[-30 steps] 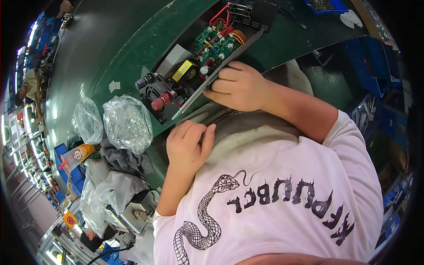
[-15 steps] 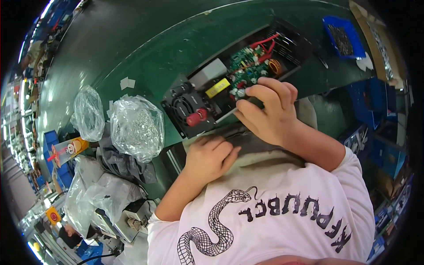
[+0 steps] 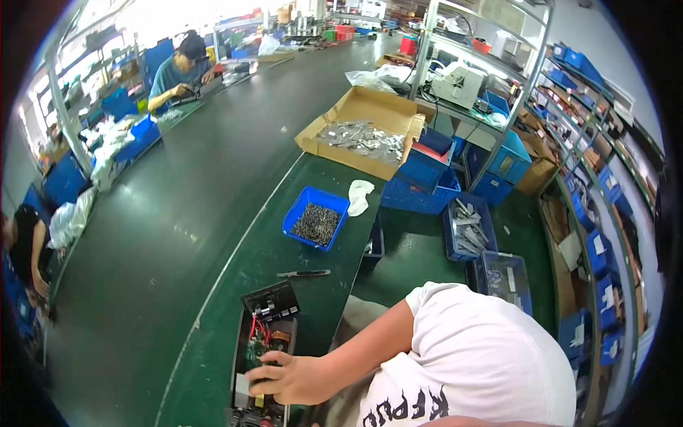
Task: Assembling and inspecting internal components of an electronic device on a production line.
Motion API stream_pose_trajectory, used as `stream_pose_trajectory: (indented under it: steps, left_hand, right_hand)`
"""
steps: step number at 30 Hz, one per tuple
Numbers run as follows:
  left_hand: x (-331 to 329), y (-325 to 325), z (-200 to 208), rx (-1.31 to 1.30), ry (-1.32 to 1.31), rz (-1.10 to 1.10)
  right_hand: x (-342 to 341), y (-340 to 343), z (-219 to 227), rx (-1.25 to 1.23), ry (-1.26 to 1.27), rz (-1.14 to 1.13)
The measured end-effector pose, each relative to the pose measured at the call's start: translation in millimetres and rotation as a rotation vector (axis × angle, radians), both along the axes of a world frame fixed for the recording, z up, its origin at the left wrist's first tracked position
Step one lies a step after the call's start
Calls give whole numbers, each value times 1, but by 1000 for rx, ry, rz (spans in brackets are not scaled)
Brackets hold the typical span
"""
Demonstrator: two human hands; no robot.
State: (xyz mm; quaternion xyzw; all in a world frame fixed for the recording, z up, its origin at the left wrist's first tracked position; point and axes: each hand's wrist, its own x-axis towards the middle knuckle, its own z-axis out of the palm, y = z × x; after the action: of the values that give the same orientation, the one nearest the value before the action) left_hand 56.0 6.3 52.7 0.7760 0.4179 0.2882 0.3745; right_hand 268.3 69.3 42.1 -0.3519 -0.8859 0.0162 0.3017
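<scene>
An open black metal case (image 3: 234, 356) lies at the lower edge, holding a green circuit board (image 3: 254, 350) with red wires. A black end panel (image 3: 274, 302) leans outward at its far end. My right hand (image 3: 295, 378) reaches over the case with fingers spread and bent down onto the parts inside; I see nothing gripped. Beside the fingers are a white block (image 3: 242, 385) and a yellow part (image 3: 260, 400). The hand hides the middle of the board. My left hand is out of the picture.
Farther along the green bench lie a dark slim tool (image 3: 304, 273), a blue tray (image 3: 336, 204) of screws, a white cloth (image 3: 360, 196) and a cardboard box (image 3: 348, 161) of metal pieces. Blue bins (image 3: 455, 245) stand right. A co-worker (image 3: 178, 75) sits across; another is far left.
The view has swung right and up, so the case now appears at the lower edge and my left hand has left the picture. My right hand's fingers have spread farther over the case.
</scene>
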Motion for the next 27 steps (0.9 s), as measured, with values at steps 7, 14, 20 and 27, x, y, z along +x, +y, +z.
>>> stream_pose_trajectory:
  steps: [7, 14, 20, 27]
  left_hand:
    - [-19, 7, -9, 11, 102, 52]
    - [-47, 31, 9, 266, 231, 171]
    - [-4, 99, 22, 439, 299, 343]
    - [-2, 137, 11, 481, 345, 308]
  right_hand:
    - [-2, 38, 2, 49, 37, 91]
    - [-13, 132, 23, -14, -13, 266]
    - [14, 202, 9, 22, -98, 418]
    - [18, 279, 22, -108, -192, 360]
